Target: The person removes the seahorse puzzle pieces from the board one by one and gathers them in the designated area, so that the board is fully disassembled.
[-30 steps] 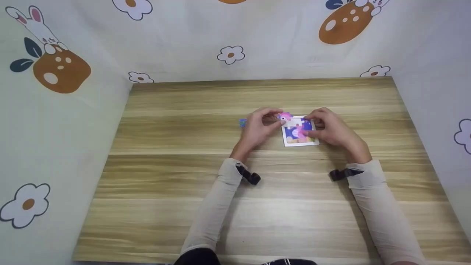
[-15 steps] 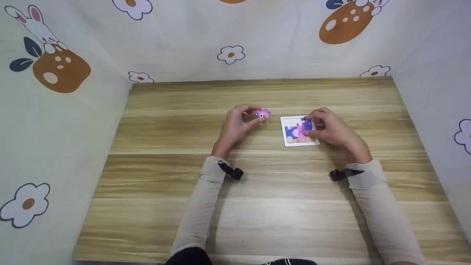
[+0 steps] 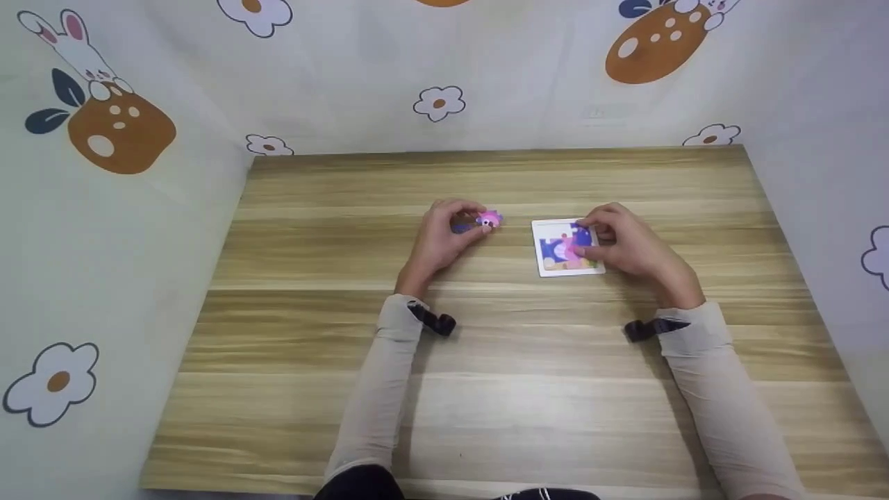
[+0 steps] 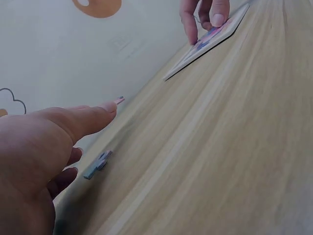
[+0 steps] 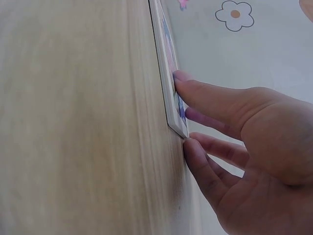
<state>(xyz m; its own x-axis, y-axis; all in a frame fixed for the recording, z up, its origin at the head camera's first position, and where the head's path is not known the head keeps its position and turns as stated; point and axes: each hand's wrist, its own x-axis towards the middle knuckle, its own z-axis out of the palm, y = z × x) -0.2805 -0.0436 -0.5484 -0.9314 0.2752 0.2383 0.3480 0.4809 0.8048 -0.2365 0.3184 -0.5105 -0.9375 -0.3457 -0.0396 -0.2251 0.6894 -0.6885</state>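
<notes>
My left hand (image 3: 441,236) pinches a pink puzzle piece (image 3: 489,220) with an eye printed on it, held above the table between thumb and fingers. In the left wrist view this piece shows only as a thin edge at the thumb tip. Beneath that hand lies a blue puzzle piece (image 4: 99,164), partly hidden in the head view. To the right is a white-framed puzzle board (image 3: 545,273), partly filled with blue and pink pieces; its upper left shows bare white. My right hand (image 3: 625,243) rests on the board's right side, thumb pressing its face and fingertips at its edge.
The wood-grain table (image 3: 542,389) spreads around the board and hands. A pale cloth wall (image 3: 347,76) with flowers and rabbits stands behind it, and others flank both sides. A black strap device (image 3: 434,321) sits on each wrist.
My left hand has moved left, away from the board, carrying the pink puzzle piece, and is now over the blue piece. My right hand has stayed on the board.
</notes>
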